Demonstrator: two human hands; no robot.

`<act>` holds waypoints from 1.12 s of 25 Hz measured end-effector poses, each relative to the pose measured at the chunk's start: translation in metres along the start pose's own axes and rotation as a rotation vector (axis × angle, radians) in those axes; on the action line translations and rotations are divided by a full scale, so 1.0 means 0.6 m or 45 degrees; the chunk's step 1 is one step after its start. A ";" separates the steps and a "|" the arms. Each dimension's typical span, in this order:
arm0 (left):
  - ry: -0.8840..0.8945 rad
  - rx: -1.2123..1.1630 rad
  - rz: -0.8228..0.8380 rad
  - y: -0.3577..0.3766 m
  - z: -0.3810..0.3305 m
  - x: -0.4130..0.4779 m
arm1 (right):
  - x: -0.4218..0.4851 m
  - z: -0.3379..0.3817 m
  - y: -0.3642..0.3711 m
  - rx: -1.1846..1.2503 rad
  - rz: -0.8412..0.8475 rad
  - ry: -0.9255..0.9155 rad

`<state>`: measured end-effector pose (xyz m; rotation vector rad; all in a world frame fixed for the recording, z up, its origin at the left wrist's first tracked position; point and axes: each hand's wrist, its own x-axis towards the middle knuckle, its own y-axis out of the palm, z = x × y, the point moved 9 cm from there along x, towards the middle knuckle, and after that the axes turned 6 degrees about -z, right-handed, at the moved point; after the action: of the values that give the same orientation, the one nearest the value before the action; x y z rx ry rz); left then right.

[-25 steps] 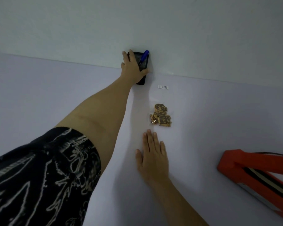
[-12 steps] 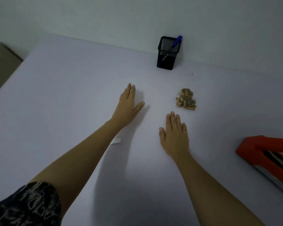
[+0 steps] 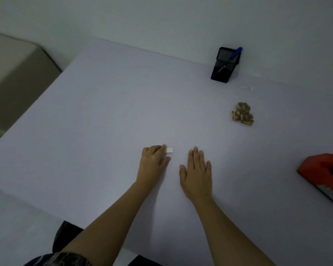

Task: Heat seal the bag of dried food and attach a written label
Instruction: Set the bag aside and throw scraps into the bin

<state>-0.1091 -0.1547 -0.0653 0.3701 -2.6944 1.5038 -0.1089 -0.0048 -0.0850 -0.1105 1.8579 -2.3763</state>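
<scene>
The bag of dried food point(image 3: 242, 114) lies flat on the tabletop point(image 3: 108, 112), ahead of the right hand point(image 3: 197, 173) and off to its right, well apart from both hands. Its clear film hardly shows; the brown, mottled pieces inside sit in one clump. Further ahead of the bag, near the wall, lies a small pale strip point(image 3: 246, 88), too blurred to tell whether anything is written on it.

The right hand lies palm down on the tabletop, fingers straight and close together, thumb out to the side, holding nothing. Just to its left is the left hand point(image 3: 154, 162), its fingers curled down over the left end of a small white slip point(image 3: 170, 150), holding it against the tabletop. The rest of the slip pokes out to the right, towards the right hand. The thumb lies nearer the body than the slip; whether it touches the paper I cannot tell.

Far ahead of the right hand, against the wall, stands a black mesh pen holder point(image 3: 222, 73) with a blue pen point(image 3: 231, 58) leaning in it, cap end up. To the right of the right hand, at the frame's edge, is a red heat sealer point(image 3: 319, 169), only partly in view. Far to the left of the left hand, beyond the tabletop's edge, stands a beige block point(image 3: 13, 73).
</scene>
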 end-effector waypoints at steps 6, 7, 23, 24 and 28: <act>0.237 0.174 -0.133 0.000 -0.027 0.009 | -0.007 -0.005 0.005 0.036 -0.060 0.023; 0.308 0.243 -0.134 0.003 -0.033 0.009 | -0.007 -0.006 0.006 0.033 -0.067 0.019; -0.854 -0.229 -0.747 -0.278 0.186 -0.276 | -0.166 0.319 0.030 0.481 0.260 -0.489; -0.897 -0.214 -0.797 -0.307 0.215 -0.316 | -0.200 0.362 0.037 0.519 0.291 -0.542; -1.090 -0.214 -0.902 -0.376 0.330 -0.471 | -0.326 0.498 0.074 0.674 0.386 -0.703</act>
<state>0.2326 -0.3812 -0.0230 2.0677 -2.6035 1.0094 0.1270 -0.2748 -0.0521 -0.3586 0.9076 -2.2300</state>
